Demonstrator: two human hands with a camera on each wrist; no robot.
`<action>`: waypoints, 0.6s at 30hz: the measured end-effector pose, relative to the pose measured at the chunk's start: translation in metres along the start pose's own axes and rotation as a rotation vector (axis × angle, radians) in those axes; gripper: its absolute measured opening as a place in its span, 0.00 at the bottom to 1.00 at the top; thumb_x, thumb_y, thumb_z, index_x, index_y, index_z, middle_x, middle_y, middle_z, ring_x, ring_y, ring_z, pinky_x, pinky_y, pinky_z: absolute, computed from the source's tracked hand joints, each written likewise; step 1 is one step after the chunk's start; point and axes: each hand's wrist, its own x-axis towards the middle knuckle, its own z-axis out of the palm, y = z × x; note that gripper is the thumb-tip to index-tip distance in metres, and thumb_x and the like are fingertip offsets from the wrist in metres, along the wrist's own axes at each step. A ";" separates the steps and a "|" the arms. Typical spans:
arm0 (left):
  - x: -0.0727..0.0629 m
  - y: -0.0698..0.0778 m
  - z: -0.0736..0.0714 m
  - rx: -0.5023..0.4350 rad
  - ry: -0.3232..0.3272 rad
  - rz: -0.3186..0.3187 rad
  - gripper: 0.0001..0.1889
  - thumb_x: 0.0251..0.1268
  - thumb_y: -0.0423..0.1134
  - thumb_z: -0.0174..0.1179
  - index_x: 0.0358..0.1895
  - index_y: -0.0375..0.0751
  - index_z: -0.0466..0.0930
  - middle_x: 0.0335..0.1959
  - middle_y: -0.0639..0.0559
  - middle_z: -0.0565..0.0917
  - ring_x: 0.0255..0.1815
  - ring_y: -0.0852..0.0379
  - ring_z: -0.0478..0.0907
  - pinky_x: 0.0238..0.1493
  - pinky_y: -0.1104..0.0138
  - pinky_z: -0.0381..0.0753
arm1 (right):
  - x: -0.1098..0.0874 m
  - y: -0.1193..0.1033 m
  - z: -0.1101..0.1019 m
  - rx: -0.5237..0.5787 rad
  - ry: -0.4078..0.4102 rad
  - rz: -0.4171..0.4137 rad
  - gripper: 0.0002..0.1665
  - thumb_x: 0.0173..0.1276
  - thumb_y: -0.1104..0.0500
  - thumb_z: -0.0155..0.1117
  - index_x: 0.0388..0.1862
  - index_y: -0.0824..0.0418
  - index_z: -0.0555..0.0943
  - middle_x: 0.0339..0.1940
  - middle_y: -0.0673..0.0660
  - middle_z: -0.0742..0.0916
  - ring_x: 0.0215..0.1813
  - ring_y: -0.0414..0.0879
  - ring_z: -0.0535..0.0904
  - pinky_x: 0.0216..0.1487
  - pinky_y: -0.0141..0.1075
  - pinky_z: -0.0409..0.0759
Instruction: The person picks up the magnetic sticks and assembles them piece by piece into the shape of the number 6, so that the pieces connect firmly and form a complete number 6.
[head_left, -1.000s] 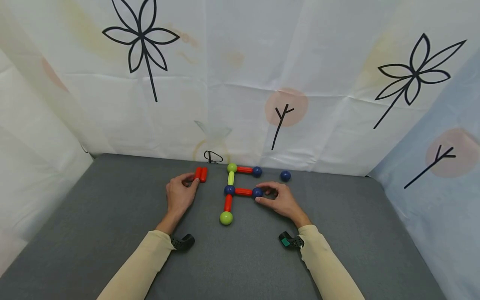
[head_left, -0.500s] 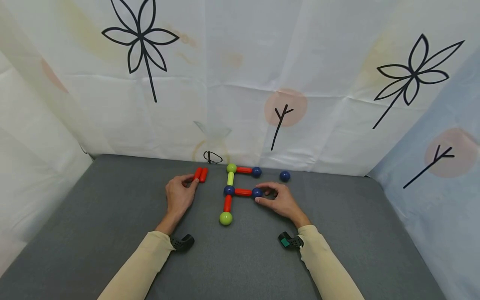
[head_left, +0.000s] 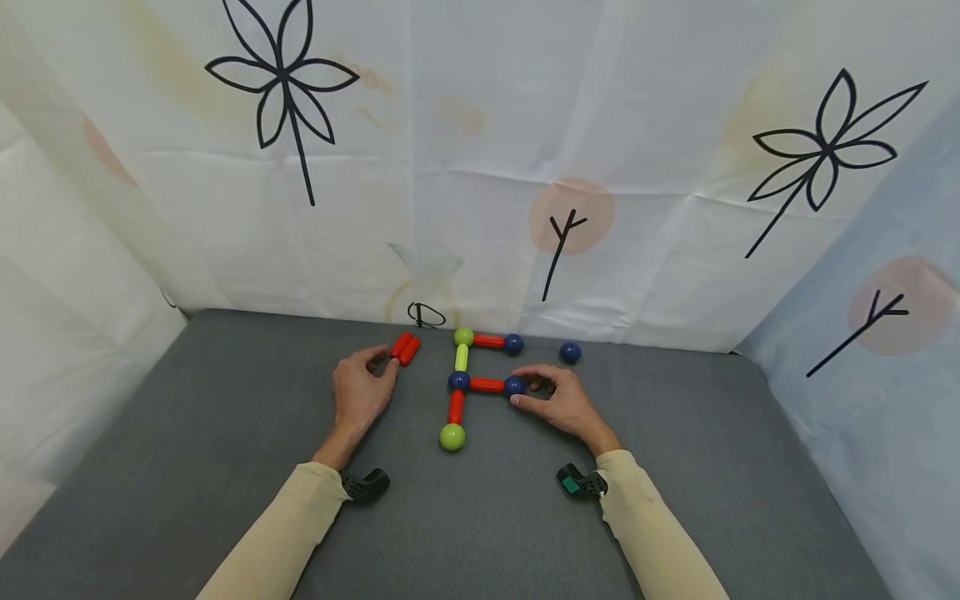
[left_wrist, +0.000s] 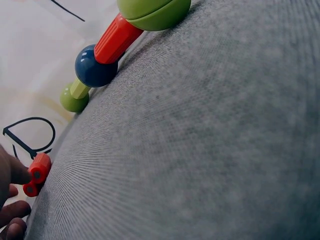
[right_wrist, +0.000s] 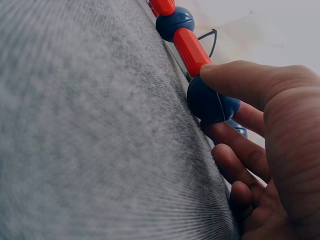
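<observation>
Two red rods lie side by side on the table. My left hand (head_left: pixel 362 388) pinches the near end of the left red rod (head_left: pixel 402 343); the other red rod (head_left: pixel 410 351) lies against it. In the left wrist view, fingertips reach the ends of the red rods (left_wrist: pixel 42 167). My right hand (head_left: pixel 560 402) holds a blue ball (head_left: pixel 513 385) between thumb and fingers, as the right wrist view shows with the blue ball (right_wrist: pixel 207 102) under the thumb. That ball caps a red rod (head_left: pixel 487 384) joined to a blue ball (head_left: pixel 459 381), part of an F-shaped figure.
The figure's upright has a green ball (head_left: pixel 463 337) on top, a green rod (head_left: pixel 461 358), a lower red rod (head_left: pixel 455 407) and a bottom green ball (head_left: pixel 452 437). A loose blue ball (head_left: pixel 570 352) sits at right. White printed cloth (head_left: pixel 480 167) hangs behind the grey table (head_left: pixel 480 533).
The two red rods by my left hand have turned slightly, their far ends swinging to the right. My right hand stays at the blue ball and the figure is unchanged.
</observation>
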 end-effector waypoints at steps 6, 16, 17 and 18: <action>0.001 -0.002 0.001 0.010 -0.006 0.111 0.10 0.62 0.33 0.71 0.44 0.34 0.91 0.33 0.39 0.88 0.27 0.45 0.76 0.30 0.58 0.69 | 0.001 0.000 0.001 -0.002 -0.005 0.014 0.21 0.62 0.54 0.78 0.54 0.52 0.87 0.49 0.50 0.87 0.46 0.47 0.80 0.46 0.41 0.74; 0.000 -0.002 0.002 0.081 -0.086 0.158 0.17 0.64 0.33 0.68 0.55 0.33 0.86 0.51 0.34 0.85 0.45 0.36 0.77 0.48 0.49 0.69 | 0.000 -0.001 0.001 0.011 0.000 -0.002 0.21 0.62 0.54 0.78 0.54 0.53 0.87 0.50 0.51 0.87 0.46 0.47 0.80 0.47 0.41 0.75; 0.000 -0.002 0.002 0.098 -0.103 0.175 0.18 0.65 0.33 0.68 0.57 0.33 0.85 0.53 0.33 0.84 0.46 0.34 0.76 0.49 0.48 0.68 | 0.000 -0.001 0.001 0.011 0.000 -0.002 0.21 0.62 0.54 0.78 0.54 0.53 0.87 0.50 0.51 0.87 0.46 0.47 0.80 0.46 0.40 0.75; -0.001 -0.002 0.002 0.108 -0.118 0.186 0.18 0.65 0.34 0.67 0.57 0.34 0.85 0.55 0.33 0.83 0.47 0.34 0.75 0.50 0.48 0.67 | 0.000 -0.001 0.001 0.011 0.001 0.000 0.20 0.62 0.54 0.78 0.54 0.52 0.87 0.50 0.50 0.87 0.46 0.47 0.80 0.46 0.40 0.75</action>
